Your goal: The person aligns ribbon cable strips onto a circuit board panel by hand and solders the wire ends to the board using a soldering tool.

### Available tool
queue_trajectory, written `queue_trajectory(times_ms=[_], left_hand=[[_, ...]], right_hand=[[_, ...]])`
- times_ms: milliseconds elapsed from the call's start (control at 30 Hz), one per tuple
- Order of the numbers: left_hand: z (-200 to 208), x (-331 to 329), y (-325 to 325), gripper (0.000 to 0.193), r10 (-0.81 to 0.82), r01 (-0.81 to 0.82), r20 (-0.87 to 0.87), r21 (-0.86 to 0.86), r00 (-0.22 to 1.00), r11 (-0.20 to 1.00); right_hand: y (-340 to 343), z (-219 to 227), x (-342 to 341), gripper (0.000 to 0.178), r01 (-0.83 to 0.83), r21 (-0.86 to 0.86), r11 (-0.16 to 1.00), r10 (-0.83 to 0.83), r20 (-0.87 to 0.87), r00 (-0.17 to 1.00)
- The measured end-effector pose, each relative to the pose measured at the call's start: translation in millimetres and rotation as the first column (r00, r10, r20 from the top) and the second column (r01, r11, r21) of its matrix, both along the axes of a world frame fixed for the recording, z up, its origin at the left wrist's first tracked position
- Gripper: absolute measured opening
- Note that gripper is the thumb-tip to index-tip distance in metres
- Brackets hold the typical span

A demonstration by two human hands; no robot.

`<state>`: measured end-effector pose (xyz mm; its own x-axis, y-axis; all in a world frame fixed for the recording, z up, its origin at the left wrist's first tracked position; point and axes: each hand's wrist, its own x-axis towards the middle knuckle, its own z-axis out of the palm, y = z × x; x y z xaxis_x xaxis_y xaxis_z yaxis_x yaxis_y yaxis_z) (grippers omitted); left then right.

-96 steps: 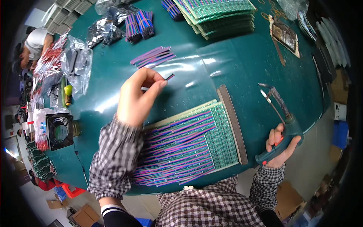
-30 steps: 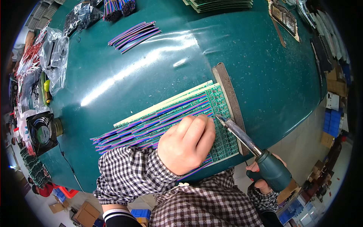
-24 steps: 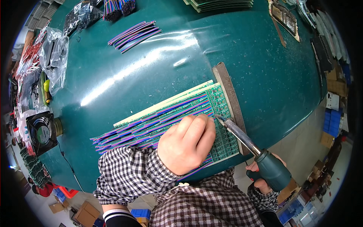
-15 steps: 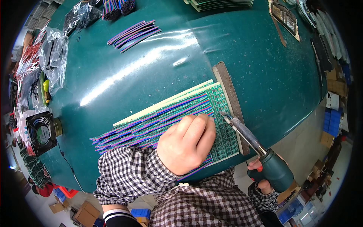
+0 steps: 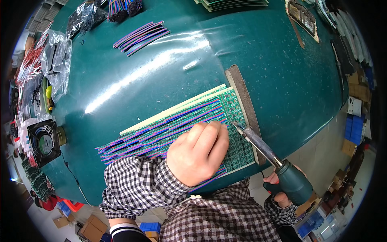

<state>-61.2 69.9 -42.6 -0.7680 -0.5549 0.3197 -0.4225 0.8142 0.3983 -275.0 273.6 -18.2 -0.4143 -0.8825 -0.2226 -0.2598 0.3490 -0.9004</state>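
Note:
My left hand (image 5: 197, 155) is closed, knuckles up, over a panel of green circuit boards (image 5: 238, 147). Its fingertips are bent under and hidden, so what they pinch does not show. Rows of multicoloured ribbon wires (image 5: 161, 129) lie across the panel, their ends meeting the boards near my fingers. At the lower right, my right hand (image 5: 278, 187) grips the green handle of a soldering gun (image 5: 296, 183), which partly covers it. The gun's metal tip reaches the boards just right of my left fingers; whether it touches them I cannot tell.
A brown bar (image 5: 244, 97) runs along the panel's right edge. Cut ribbon wires (image 5: 141, 38) lie farther back on the green table mat (image 5: 282, 80). A black fan (image 5: 43, 142) stands at left, a stack of boards (image 5: 231, 4) at the back, a dark-filled tray (image 5: 302, 18) at back right.
The soldering gun's tip has shifted slightly left and nearer, closer to my left fingers. My left hand stays in nearly the same place on the boards.

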Motion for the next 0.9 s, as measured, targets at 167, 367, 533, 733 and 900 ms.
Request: queue_trajectory(times_ms=[167, 367, 533, 733, 900], left_hand=[[-1.7, 0.0, 0.7, 0.038, 0.008, -0.009, -0.01, -0.012, 1.0, 1.0], [-0.8, -0.9, -0.2, 0.037, -0.007, 0.007, 0.001, -0.018, 1.0, 1.0], [-6.5, -0.2, -2.0, 0.036, -0.022, 0.022, 0.002, -0.076, 1.0, 0.997], [-6.4, 0.2, -2.1, 0.036, -0.02, 0.02, -0.001, -0.075, 1.0, 0.997], [-5.2, 0.0, -1.2, 0.036, -0.019, 0.019, 0.007, -0.068, 1.0, 0.998]], right_hand=[[-1.1, -0.2, 0.4, 0.067, -0.015, -0.007, 1.0, 0.015, -0.025, 1.0], [-3.1, 1.3, 1.3, 0.065, -0.005, -0.022, 1.0, 0.005, 0.018, 1.0], [-5.9, 1.6, 0.4, 0.063, -0.022, -0.009, 1.0, 0.022, 0.03, 0.999], [-5.0, -1.1, 0.9, 0.062, -0.033, -0.022, 0.999, 0.034, 0.013, 0.999], [-3.5, -1.0, -0.2, 0.063, -0.039, -0.006, 0.999, 0.039, -0.001, 0.999]])
